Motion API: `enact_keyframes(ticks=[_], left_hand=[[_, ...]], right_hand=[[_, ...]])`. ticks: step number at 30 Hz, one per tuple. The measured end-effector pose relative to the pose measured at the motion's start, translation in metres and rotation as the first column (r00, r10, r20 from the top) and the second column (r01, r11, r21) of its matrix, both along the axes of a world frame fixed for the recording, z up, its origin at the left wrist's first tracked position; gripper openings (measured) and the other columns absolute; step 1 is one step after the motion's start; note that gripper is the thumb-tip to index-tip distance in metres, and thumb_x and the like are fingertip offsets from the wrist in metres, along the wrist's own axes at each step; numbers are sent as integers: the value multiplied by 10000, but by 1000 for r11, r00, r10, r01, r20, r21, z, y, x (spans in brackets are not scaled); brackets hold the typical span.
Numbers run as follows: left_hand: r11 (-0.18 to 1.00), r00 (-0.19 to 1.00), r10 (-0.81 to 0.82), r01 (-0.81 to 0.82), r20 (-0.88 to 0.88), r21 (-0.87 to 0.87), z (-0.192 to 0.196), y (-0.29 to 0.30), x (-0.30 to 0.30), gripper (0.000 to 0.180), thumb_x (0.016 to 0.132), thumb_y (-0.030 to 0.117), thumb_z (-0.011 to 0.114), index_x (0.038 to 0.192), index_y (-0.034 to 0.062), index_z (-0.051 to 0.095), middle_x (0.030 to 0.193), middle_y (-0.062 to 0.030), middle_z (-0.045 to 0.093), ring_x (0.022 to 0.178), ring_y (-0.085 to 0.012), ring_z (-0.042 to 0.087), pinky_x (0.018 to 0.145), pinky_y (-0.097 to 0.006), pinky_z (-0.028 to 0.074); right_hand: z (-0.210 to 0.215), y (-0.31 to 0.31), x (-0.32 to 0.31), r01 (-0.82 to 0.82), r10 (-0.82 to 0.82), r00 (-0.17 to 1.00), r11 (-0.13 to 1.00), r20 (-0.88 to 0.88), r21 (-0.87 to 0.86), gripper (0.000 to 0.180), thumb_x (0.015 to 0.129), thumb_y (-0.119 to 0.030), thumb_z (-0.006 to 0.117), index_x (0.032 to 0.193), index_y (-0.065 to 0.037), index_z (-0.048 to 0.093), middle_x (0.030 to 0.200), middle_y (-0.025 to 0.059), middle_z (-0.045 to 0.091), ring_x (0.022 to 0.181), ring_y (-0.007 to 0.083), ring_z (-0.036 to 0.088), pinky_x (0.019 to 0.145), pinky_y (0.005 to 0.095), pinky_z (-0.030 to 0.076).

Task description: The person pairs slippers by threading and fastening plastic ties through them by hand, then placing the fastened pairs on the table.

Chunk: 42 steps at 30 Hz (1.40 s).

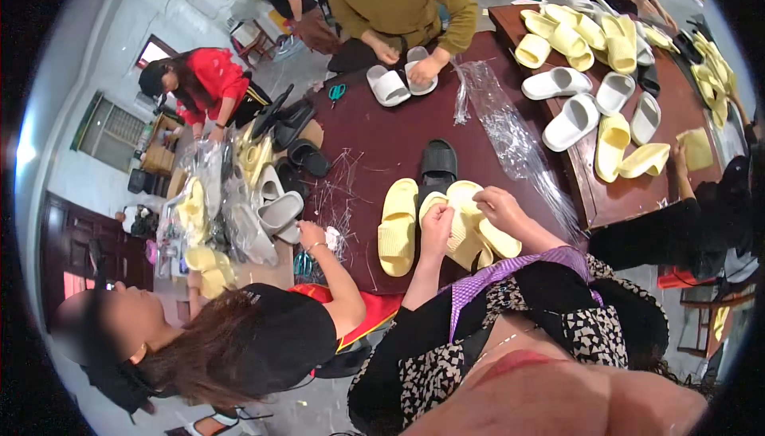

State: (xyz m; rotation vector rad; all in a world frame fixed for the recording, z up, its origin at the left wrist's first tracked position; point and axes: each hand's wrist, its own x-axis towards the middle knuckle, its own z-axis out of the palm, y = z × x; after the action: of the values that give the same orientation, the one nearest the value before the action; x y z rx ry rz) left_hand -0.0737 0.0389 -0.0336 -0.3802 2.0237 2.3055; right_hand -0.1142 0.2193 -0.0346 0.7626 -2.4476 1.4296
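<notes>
Over a pair of yellow slippers on the dark red table, both of my hands are at work close together. My left hand has thumb and fingers pinched near the inner slipper's strap. To its right, my right hand is also closed in a pinch, just above the other slipper. Anything between the fingertips is too small to make out. A single yellow slipper lies left of my hands, and a black slipper lies just beyond them, partly covered by the yellow pair.
Clear plastic bags stretch along the table's right side. Across from me a person handles white slippers beside green scissors. Loose thin ties lie at left, near a co-worker's hand. Yellow and white slippers cover the right-hand table.
</notes>
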Motion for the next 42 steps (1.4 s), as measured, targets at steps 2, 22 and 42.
enact_keyframes(ticks=[2, 22, 42], left_hand=[[996, 996, 79, -78, 50, -32, -10, -9, -3, 132, 870, 148, 546, 800, 40, 576, 607, 49, 482, 482, -17, 412, 431, -173, 320], [997, 984, -31, 18, -173, -79, 3, 32, -7, 89, 875, 97, 554, 819, 28, 556, 653, 35, 510, 547, -12, 441, 479, -165, 350], [974, 982, 158, -172, -99, -149, -18, -14, 8, 188, 922, 182, 504, 1007, 21, 547, 845, -27, 570, 689, -82, 541, 582, -203, 439]], right_hand=[[-33, 8, 3, -13, 3, 991, 997, 137, 73, 126, 775, -47, 579, 886, -11, 626, 761, 159, 625, 728, 310, 623, 675, 371, 493], [-88, 0, 28, -94, -23, 856, 976, 516, 198, 341, 743, -142, 669, 1017, 36, 569, 821, 170, 635, 723, 261, 623, 647, 355, 485], [7, 281, -179, 587, -587, 809, 809, 19, 24, 300, 906, -160, 390, 1147, -26, 509, 998, 203, 585, 855, 333, 562, 797, 383, 447]])
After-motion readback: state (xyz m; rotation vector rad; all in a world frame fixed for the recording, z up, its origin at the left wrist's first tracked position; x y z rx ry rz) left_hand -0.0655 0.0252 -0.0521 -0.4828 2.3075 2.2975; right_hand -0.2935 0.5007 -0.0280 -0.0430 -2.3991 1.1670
